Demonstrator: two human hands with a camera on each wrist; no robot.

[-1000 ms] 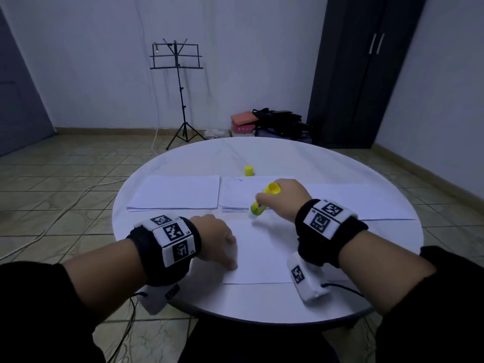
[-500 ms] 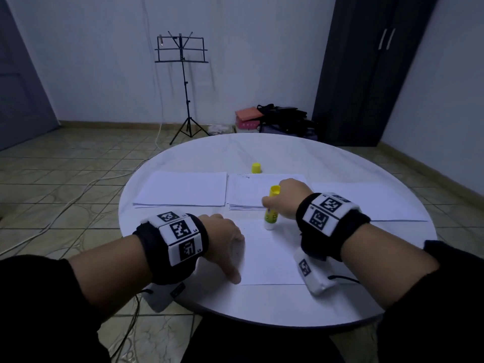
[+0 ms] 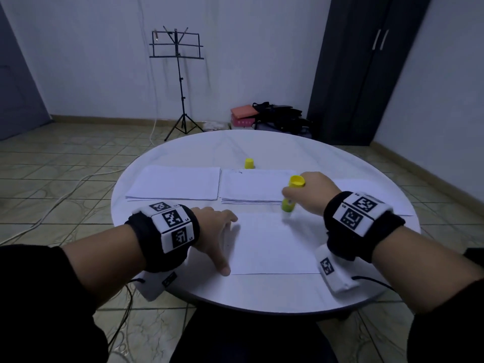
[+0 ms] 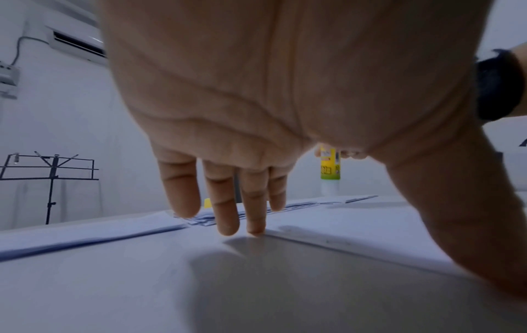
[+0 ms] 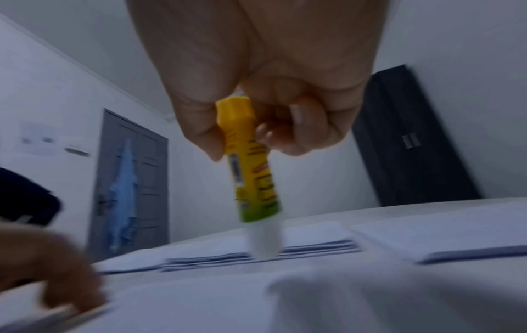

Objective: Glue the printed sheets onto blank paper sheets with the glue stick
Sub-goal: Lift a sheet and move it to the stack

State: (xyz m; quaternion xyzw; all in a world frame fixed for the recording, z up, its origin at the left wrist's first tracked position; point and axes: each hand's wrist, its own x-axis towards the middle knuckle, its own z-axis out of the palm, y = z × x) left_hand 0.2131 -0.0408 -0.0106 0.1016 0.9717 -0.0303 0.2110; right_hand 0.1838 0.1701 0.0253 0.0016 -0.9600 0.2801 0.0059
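Note:
My right hand [image 3: 306, 193] grips a yellow-green glue stick [image 3: 290, 197] [image 5: 250, 175], nearly upright, its white glue end down at the far right part of a single white sheet [image 3: 272, 244] lying in front of me. My left hand [image 3: 216, 231] rests with straight fingers [image 4: 225, 216] at that sheet's left edge, thumb stretched toward me. Behind the sheet lie two paper stacks: one at the left [image 3: 175, 183] and one in the middle [image 3: 251, 187] with a small printed mark near its top. The glue's yellow cap [image 3: 249, 163] stands behind the middle stack.
The round white table [image 3: 262, 297] also carries more paper at the right [image 3: 351, 184], partly behind my right wrist. On the floor beyond are a music stand [image 3: 180, 74], bags [image 3: 275, 116] and a dark wardrobe [image 3: 366, 69]. Cables hang off the near table edge.
My right hand has carried the glue stick to the right along the far part of the sheet. The left hand stays at the sheet's left edge, fingers now straighter.

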